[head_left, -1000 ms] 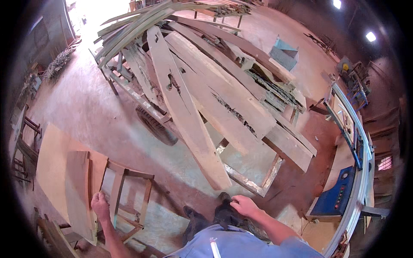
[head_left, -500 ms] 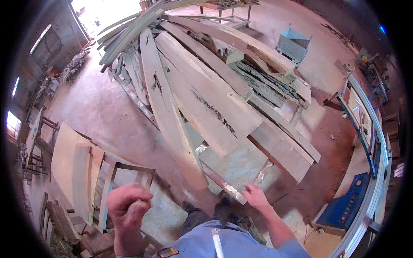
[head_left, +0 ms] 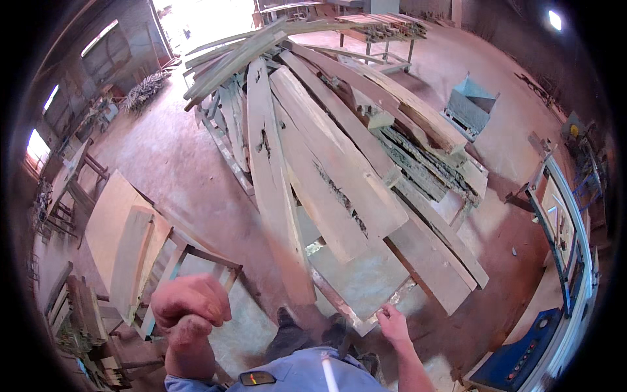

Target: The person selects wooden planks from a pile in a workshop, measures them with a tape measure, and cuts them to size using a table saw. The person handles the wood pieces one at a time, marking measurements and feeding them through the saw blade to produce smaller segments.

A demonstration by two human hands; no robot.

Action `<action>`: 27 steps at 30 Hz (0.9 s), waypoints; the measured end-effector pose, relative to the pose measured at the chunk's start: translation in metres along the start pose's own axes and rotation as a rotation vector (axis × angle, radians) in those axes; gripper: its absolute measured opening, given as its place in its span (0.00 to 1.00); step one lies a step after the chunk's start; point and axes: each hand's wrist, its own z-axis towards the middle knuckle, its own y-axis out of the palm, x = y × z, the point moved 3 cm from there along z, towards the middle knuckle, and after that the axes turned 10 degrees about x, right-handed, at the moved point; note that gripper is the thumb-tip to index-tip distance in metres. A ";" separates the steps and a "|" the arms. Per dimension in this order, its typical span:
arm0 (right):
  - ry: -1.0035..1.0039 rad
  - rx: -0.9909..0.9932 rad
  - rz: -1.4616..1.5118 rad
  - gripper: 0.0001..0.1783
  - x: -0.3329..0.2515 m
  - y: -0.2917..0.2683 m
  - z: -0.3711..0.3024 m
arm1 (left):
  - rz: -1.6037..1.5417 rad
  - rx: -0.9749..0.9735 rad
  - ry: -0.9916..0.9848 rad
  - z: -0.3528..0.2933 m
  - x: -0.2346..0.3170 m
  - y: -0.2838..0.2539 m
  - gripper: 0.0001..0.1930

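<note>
My left hand (head_left: 191, 304) is raised at the lower left, its fingers curled into a fist, with nothing seen sticking out of it. It appears in front of a small wooden frame (head_left: 175, 261) and pale boards (head_left: 130, 255). My right hand (head_left: 393, 323) is lower and further right, fingers bent in and thumb close to them, with no object showing. In the picture it lies beside the corner of a worn rack frame (head_left: 361, 326); whether it touches is unclear. Over that rack fans a stack of long rough wooden planks (head_left: 326, 176), some cracked and with bark edges.
A blue control panel (head_left: 517, 349) and metal rail (head_left: 583, 261) run along the right. Beyond the stack stand a blue-green metal bin (head_left: 471, 108) and a table (head_left: 385, 32) loaded with wood strips. A slatted wood pile (head_left: 81, 320) lies lower left. A thin white stick (head_left: 328, 372) hangs before my shirt.
The view has shifted, so the planks and bin appear lower and further right. My right hand appears lower, beside the rack corner. My left fist has turned slightly and stays raised.
</note>
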 end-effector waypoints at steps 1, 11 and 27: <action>0.006 0.005 0.009 0.23 -0.004 0.005 0.002 | -0.001 0.003 0.019 0.003 -0.002 -0.008 0.13; -0.004 0.015 -0.102 0.24 -0.074 0.077 0.003 | -0.028 0.330 -0.098 -0.005 -0.055 -0.184 0.13; -0.293 0.508 -0.247 0.30 -0.265 0.022 0.184 | 0.207 0.552 -0.727 -0.066 -0.169 -0.321 0.06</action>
